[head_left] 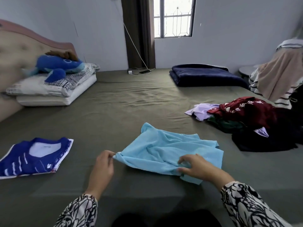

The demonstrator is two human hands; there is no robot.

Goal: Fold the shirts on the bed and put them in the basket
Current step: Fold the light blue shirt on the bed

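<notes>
A wide bed (131, 102) with an olive-green sheet fills the view. To the right sits a heap of unfolded shirts (246, 118), dark red on top; no basket is visible. At the near left lies a blue striped shirt (36, 154), already folded flat. In the centre near the front edge lies a light blue shirt (172, 151), rumpled and only partly spread. The left hand (103, 167) pinches its left corner between thumb and fingertips. The right hand (196, 167) rests on the near hem, fingers curled and gripping a bunch of cloth. To fold it well, both hands should probably pull apart to draw the fabric taut, then smooth the central creases before folding the sides in.
</notes>
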